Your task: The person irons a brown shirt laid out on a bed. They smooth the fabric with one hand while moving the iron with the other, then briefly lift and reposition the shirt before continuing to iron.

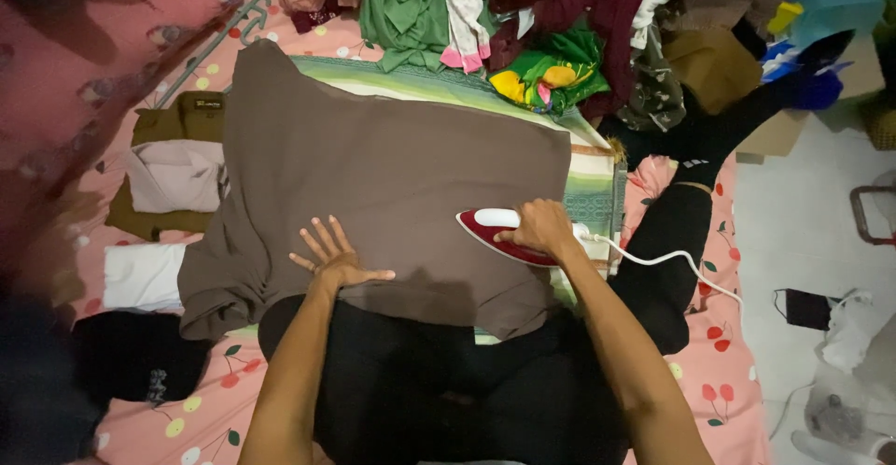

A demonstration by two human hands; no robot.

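Brown cloth [392,166] under flat left hand [329,258] (iron [504,234] gripped in rt hand [539,228]).

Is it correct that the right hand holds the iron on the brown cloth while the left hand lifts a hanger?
Not quite. In the head view the left hand lies flat on the brown cloth; the hanger lies untouched. The right hand does hold the iron.

A garment [392,166] lies spread on a padded mat [590,180]; the left hand [331,258] rests flat on it, the right hand [539,229] beside it on an iron [495,233]; folded clothes [173,180] lie left; a heap of clothes [579,26], perhaps unsorted, lies behind.
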